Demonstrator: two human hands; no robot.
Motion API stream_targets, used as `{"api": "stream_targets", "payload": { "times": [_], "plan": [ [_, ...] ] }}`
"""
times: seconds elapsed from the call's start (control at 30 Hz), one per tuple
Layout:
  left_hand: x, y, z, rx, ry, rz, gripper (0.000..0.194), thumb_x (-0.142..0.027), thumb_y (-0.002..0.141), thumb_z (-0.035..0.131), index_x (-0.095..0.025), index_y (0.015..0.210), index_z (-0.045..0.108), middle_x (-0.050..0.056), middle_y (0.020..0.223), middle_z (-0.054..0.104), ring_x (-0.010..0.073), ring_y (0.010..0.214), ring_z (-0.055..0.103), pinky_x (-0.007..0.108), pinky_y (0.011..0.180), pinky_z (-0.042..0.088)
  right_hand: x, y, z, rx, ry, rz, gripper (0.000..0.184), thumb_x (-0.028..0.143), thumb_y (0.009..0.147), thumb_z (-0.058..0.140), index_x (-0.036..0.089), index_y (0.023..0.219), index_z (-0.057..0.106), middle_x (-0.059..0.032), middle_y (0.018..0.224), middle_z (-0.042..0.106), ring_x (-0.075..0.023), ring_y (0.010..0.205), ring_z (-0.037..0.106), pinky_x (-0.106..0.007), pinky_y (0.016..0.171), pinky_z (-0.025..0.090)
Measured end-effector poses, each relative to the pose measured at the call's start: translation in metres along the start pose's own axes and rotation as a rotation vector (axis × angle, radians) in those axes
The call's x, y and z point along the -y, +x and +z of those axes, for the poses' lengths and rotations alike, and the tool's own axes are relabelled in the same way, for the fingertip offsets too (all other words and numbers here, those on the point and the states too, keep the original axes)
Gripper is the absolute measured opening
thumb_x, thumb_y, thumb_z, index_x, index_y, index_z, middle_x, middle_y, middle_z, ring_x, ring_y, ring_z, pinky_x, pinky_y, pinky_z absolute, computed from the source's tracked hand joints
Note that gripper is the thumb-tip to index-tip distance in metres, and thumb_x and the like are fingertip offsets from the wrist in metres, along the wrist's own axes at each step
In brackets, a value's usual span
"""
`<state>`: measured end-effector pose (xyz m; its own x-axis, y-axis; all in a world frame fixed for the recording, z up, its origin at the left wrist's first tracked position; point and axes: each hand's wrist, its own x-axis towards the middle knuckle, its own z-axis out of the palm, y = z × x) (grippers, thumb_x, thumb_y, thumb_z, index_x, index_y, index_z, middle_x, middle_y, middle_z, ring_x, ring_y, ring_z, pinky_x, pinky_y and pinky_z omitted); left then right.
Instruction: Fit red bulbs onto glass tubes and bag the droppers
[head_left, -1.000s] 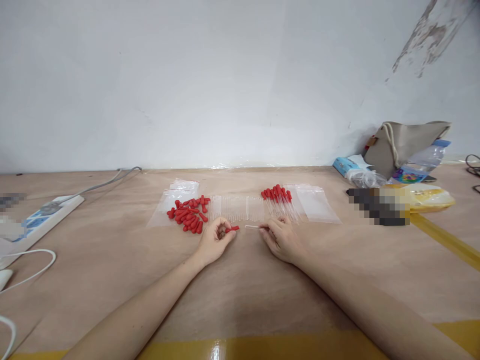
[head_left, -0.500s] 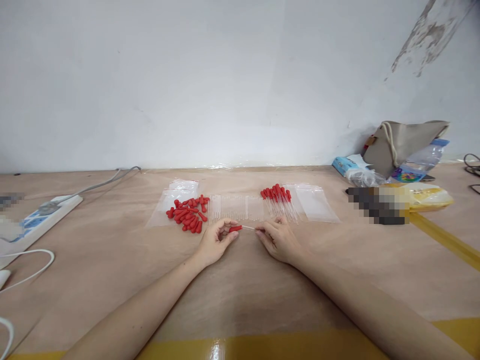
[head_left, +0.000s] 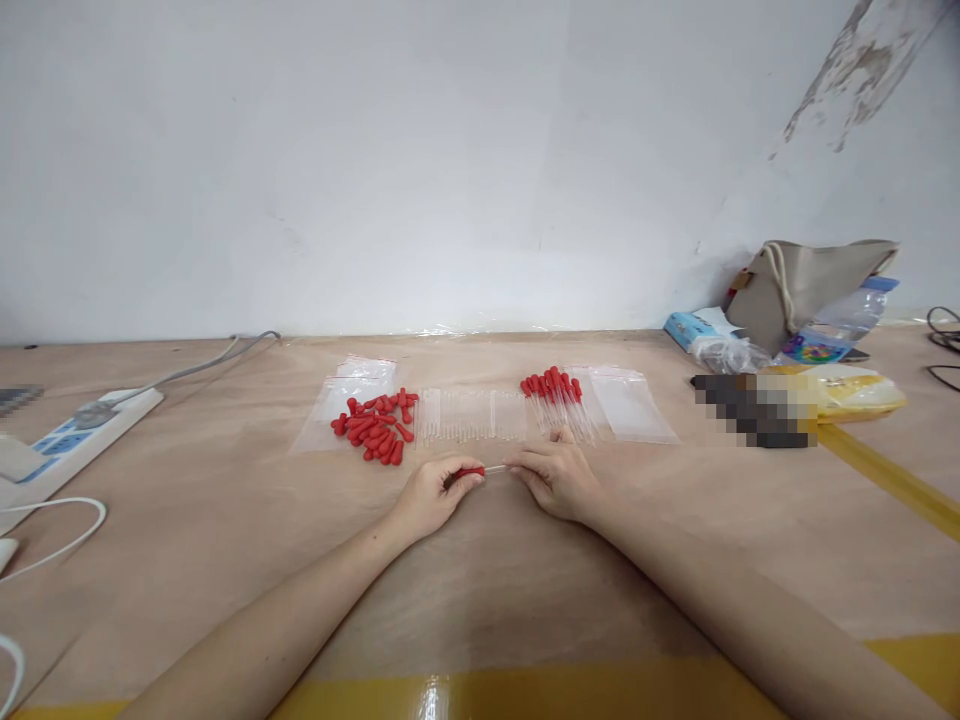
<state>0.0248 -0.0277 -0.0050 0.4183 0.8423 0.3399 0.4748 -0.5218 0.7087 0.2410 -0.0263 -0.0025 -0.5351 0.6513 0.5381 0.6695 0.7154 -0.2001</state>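
My left hand (head_left: 442, 492) pinches a red rubber bulb (head_left: 471, 471), its open end pointing right. From that end a thin clear glass tube (head_left: 495, 469) runs across to my right hand (head_left: 551, 475), whose fingertips are closed on it. How deep the tube sits in the bulb I cannot tell. Beyond my left hand a pile of loose red bulbs (head_left: 375, 425) lies partly on a clear plastic bag (head_left: 319, 425). A row of clear tubes (head_left: 472, 415) lies in the middle. Past my right hand are several droppers with red bulbs (head_left: 553, 385) fitted on clear tubes.
Another clear bag (head_left: 637, 408) lies right of the droppers. Farther right are a blue tissue pack (head_left: 690, 330), a grey bag (head_left: 814, 285), a plastic bottle (head_left: 855, 315) and a yellow packet (head_left: 859, 393). A white power strip (head_left: 131, 408) with cables lies at the left.
Both hands have come slightly closer together and a little nearer to me. My left thumb and fingers have closed further over the bulb, and less of the tube shows between the hands.
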Motion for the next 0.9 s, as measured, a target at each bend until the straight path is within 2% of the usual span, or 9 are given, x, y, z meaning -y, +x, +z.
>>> {"api": "stream_targets", "payload": {
  "times": [0.23, 0.47, 0.57, 0.7, 0.77, 0.8, 0.9],
  "plan": [
    [-0.004, 0.000, -0.003, 0.041, 0.105, 0.073, 0.018, -0.029, 0.083, 0.051, -0.017, 0.090, 0.063, 0.003, 0.083, 0.065, 0.0136, 0.074, 0.059, 0.024, 0.068, 0.046, 0.007, -0.001, 0.004, -0.023, -0.067, -0.048, 0.022, 0.018, 0.085, 0.039, 0.017, 0.082, 0.061, 0.0000, 0.065, 0.059, -0.0095, 0.056, 0.042, -0.030, 0.068, 0.019],
    [-0.006, 0.001, -0.005, 0.104, 0.129, 0.156, 0.017, -0.025, 0.084, 0.049, -0.016, 0.090, 0.063, 0.004, 0.082, 0.064, 0.0130, 0.073, 0.057, 0.024, 0.068, 0.045, 0.008, -0.001, 0.008, 0.028, -0.074, -0.051, 0.020, 0.017, 0.085, 0.040, 0.017, 0.078, 0.058, 0.0001, 0.065, 0.059, -0.0092, 0.055, 0.041, -0.030, 0.067, 0.019],
    [-0.002, 0.004, -0.009, 0.084, 0.121, 0.203, 0.017, -0.023, 0.084, 0.050, -0.017, 0.092, 0.064, 0.004, 0.081, 0.064, 0.0127, 0.074, 0.058, 0.024, 0.068, 0.045, 0.011, 0.003, 0.005, 0.035, -0.114, -0.058, 0.022, 0.018, 0.086, 0.039, 0.016, 0.077, 0.059, -0.0014, 0.067, 0.060, -0.0100, 0.058, 0.043, -0.030, 0.069, 0.020],
    [0.007, 0.008, -0.014, 0.021, 0.146, 0.234, 0.021, -0.024, 0.083, 0.051, -0.019, 0.100, 0.063, 0.004, 0.086, 0.063, 0.0130, 0.075, 0.058, 0.025, 0.070, 0.045, 0.011, 0.008, -0.003, 0.044, -0.245, -0.086, 0.022, 0.023, 0.085, 0.042, 0.018, 0.075, 0.061, -0.0042, 0.075, 0.061, -0.0138, 0.072, 0.048, -0.033, 0.073, 0.021],
    [0.011, 0.008, -0.015, -0.017, 0.191, 0.181, 0.027, -0.024, 0.082, 0.052, -0.020, 0.108, 0.059, 0.004, 0.088, 0.062, 0.0130, 0.074, 0.057, 0.026, 0.070, 0.046, 0.005, 0.007, -0.009, 0.062, -0.298, -0.020, 0.022, 0.022, 0.083, 0.044, 0.018, 0.072, 0.062, -0.0048, 0.076, 0.061, -0.0149, 0.074, 0.049, -0.032, 0.072, 0.022],
    [0.011, 0.008, -0.016, -0.027, 0.211, 0.150, 0.029, -0.024, 0.081, 0.053, -0.020, 0.110, 0.057, 0.004, 0.086, 0.061, 0.0128, 0.072, 0.056, 0.026, 0.069, 0.046, 0.000, 0.007, -0.013, 0.061, -0.306, 0.057, 0.022, 0.022, 0.082, 0.045, 0.018, 0.070, 0.063, -0.0047, 0.075, 0.061, -0.0149, 0.073, 0.050, -0.032, 0.071, 0.022],
    [0.010, 0.009, -0.016, 0.018, 0.235, 0.117, 0.024, -0.024, 0.080, 0.053, -0.019, 0.102, 0.061, 0.003, 0.081, 0.060, 0.0121, 0.067, 0.054, 0.025, 0.062, 0.045, -0.021, 0.009, -0.024, 0.006, -0.234, 0.409, 0.023, 0.026, 0.081, 0.045, 0.019, 0.070, 0.064, -0.0029, 0.071, 0.063, -0.0137, 0.068, 0.052, -0.029, 0.067, 0.025]
  ]
}}
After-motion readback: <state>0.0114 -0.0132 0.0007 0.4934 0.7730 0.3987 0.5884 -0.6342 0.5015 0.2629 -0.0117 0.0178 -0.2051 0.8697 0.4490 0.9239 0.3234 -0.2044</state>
